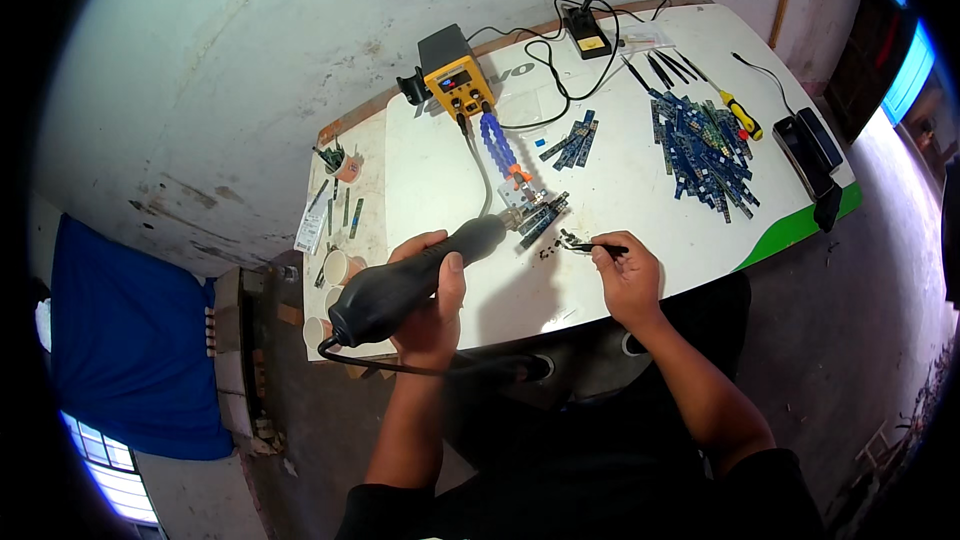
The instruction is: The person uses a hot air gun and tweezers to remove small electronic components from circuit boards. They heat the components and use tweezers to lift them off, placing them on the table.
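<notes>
My left hand [436, 318] is wrapped round a black hot air gun [405, 285]. The gun's metal nozzle [512, 218] points at a narrow dark circuit board strip [543, 222] by a small metal holder. My right hand [632, 280] is closed on black tweezers [584, 247], whose tips point left among tiny black chips [548, 252] on the white table. These chips lie just in front of the board strip. A blue segmented hose [497, 145] with an orange end reaches down from the yellow-fronted rework station [458, 80] toward the strip.
A large pile of blue circuit board strips [705, 150] lies at right, a smaller pile [572, 143] behind the holder. A yellow-black screwdriver [741, 115] rests beside the large pile. Paper cups [342, 268] line the left edge. The gun's cable [385, 367] loops near my left wrist.
</notes>
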The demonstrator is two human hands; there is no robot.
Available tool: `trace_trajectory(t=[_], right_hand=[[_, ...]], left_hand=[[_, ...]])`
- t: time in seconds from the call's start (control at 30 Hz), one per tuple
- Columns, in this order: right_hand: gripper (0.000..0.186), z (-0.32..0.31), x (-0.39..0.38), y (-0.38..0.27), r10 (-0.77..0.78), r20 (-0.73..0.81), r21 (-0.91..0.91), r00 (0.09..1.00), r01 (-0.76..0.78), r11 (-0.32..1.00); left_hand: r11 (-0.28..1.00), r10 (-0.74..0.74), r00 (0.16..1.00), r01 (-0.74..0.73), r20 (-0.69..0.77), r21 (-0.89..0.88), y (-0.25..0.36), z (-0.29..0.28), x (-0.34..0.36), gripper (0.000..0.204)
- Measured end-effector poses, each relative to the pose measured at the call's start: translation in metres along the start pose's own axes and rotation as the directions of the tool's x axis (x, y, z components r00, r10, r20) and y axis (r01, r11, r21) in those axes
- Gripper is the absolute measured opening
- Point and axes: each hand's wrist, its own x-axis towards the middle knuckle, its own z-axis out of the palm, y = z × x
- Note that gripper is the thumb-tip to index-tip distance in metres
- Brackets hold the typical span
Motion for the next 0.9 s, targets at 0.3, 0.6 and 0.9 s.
trace_trajectory(t=[0.3, 0.6, 0.9], right_hand=[[0.01, 0.0, 0.0, -0.001, 0.002, 0.006, 0.013, 1.0, -0.002, 1.0], [0.011, 0.001, -0.001, 0.0, 0.009, 0.0, 0.025, 1.0, -0.009, 1.0], [0.01, 0.0, 0.0, 0.0, 0.01, 0.006, 0.012, 1.0, -0.01, 1.0]], left_hand=[[0.996, 0.062, 0.998, -0.064, 0.025, 0.065, -0.008, -0.004, -0.001, 0.03], [0.996, 0.061, 0.997, -0.064, 0.049, 0.061, -0.007, -0.003, 0.0, 0.032], [0.994, 0.069, 0.996, -0.073, 0.049, 0.081, -0.008, -0.003, 0.0, 0.029]])
